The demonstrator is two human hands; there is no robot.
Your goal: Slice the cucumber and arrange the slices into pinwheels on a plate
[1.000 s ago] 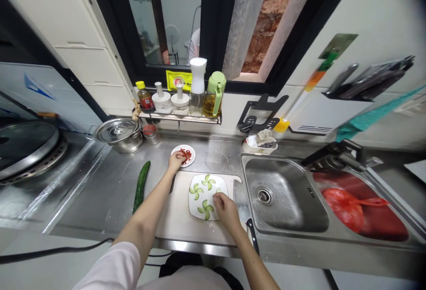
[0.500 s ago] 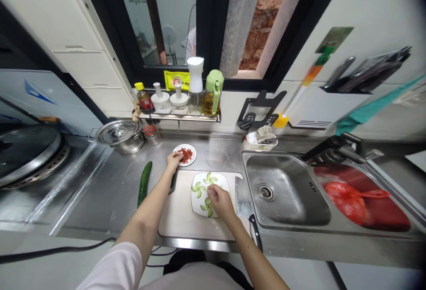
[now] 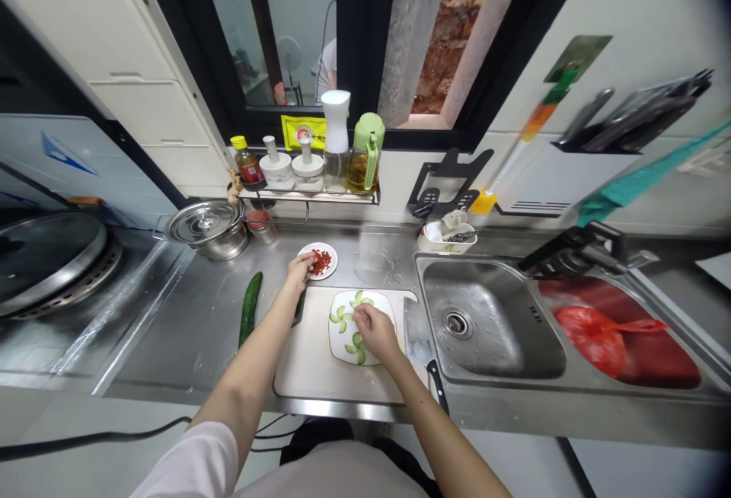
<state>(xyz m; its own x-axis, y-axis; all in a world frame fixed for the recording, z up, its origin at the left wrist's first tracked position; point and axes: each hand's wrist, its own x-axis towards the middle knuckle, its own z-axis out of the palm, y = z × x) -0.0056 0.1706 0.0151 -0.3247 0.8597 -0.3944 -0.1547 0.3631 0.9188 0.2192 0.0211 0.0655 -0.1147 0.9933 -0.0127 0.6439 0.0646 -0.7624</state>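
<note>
My left hand reaches over the near left rim of a small white plate, fingers together at the small red pieces; whether it pinches any is hidden. Over a larger white plate hangs my right hand, thumb and fingers closed in a pinch on something too small to make out. Green cucumber slices lie on this plate in pinwheel groups, partly covered by the right hand. Beneath the plate is a pale cutting board.
A whole cucumber lies left of the board. On the right, a knife rests beside the sink. Behind are a lidded steel pot and a rack of seasoning bottles. A red bag sits in the far basin.
My right hand has shifted slightly up and left over the plate. My left hand stays at the red pieces, its fingers a little farther over them. The camera view has tilted slightly.
</note>
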